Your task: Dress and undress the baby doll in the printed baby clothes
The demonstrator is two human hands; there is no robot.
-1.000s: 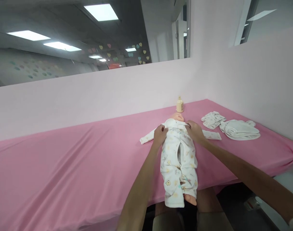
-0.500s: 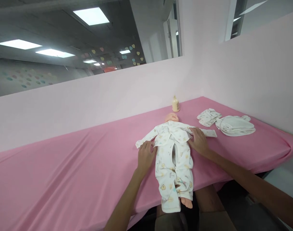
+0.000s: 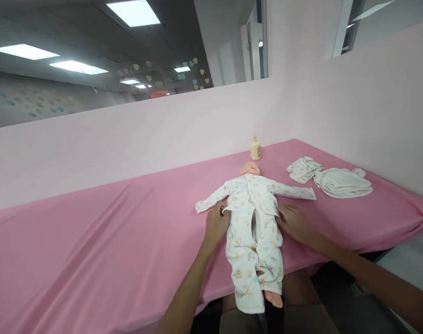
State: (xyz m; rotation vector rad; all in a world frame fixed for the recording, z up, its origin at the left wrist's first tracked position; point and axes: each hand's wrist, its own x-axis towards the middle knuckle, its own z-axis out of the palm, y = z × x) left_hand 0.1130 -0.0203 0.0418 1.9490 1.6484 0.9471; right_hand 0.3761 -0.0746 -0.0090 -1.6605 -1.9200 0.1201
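A baby doll point(image 3: 250, 168) lies on its back on the pink sheet point(image 3: 145, 241), its head toward the wall. It wears a white printed baby top point(image 3: 248, 189) with the sleeves spread and matching baby trousers point(image 3: 242, 250) with an open crotch. One bare foot point(image 3: 273, 298) shows past the trouser cuff at the near edge. My left hand point(image 3: 218, 223) has its fingers closed on the top's lower left hem. At the lower right hem, my right hand point(image 3: 295, 223) has its fingers curled and closed at the cloth. The fingertips of both hands are partly hidden.
Behind the doll's head stands a cream pump bottle point(image 3: 255, 149). Folded printed clothes point(image 3: 304, 169) and a folded white cloth item point(image 3: 343, 183) lie to the right. A white wall point(image 3: 163, 134) with a window or mirror borders the back; another wall rises at right.
My right hand has moved down from beside the sleeve to the top's hem. My left hand has closed in on the left hem. The top lies flatter, and the view has shifted slightly.
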